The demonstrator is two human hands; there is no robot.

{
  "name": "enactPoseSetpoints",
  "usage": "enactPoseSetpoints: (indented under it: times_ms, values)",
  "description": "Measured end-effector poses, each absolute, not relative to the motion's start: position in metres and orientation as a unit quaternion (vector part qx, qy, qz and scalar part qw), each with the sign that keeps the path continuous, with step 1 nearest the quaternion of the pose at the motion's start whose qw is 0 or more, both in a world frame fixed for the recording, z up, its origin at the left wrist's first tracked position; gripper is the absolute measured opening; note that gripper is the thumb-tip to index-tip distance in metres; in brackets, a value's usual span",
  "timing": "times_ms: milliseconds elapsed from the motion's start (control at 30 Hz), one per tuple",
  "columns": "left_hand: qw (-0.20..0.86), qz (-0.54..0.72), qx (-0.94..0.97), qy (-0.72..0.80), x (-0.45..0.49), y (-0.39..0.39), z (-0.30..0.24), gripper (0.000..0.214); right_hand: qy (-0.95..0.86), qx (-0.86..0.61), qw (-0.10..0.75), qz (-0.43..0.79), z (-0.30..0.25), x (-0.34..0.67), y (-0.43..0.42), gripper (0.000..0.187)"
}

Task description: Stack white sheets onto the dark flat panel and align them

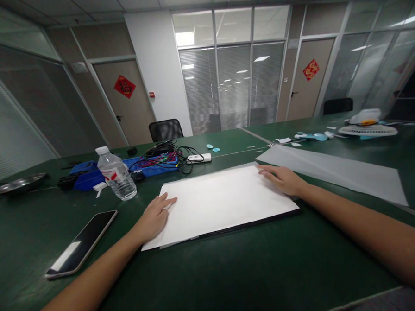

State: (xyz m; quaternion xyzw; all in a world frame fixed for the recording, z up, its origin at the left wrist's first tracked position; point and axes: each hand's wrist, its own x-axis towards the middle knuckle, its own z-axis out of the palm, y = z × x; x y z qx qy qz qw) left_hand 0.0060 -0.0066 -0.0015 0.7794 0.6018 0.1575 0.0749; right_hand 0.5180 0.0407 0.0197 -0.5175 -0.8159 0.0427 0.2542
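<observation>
While the green tabletop (pixel 234 274) carries everything, the white sheet (pixel 216 197) lies flat directly ahead, over a dark layer (pixel 253 225) that shows along the near edge; a translucent sheet (pixel 336 169) lies to the right. Well apart and clamped on nothing, the left hand (pixel 157 217) rests at the left edge and the right hand (pixel 281 179) by the far right corner. Light, even pressure should keep the paper from creasing. The bottle (pixel 116 174) and phone (pixel 85 243) limit leftward movement; the near side offers most room.
</observation>
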Motion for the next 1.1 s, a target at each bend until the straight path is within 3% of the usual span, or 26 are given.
enactPoseSetpoints:
  times_ms: [200,333,733,1000,1100]
  values:
    - [0.089,0.169,0.766,0.614,0.01,-0.008,0.001,0.065,-0.81,-0.544,0.216,0.031,0.022,0.524,0.041,0.057]
    - [0.113,0.197,0.752,0.618,0.007,-0.005,0.0,0.058,-0.836,-0.503,0.213,0.049,0.025,0.514,0.035,0.057]
    - [0.097,0.215,0.73,0.642,0.006,-0.002,-0.001,0.055,-0.855,-0.431,0.246,0.149,0.03,0.519,0.03,0.056]
    - [0.112,0.201,0.732,0.641,0.009,-0.002,0.0,0.056,-0.861,-0.444,0.232,0.09,0.029,0.521,0.032,0.053]
    - [0.112,0.202,0.734,0.639,0.01,-0.004,0.001,0.056,-0.851,-0.465,0.241,0.016,0.029,0.531,0.041,0.049]
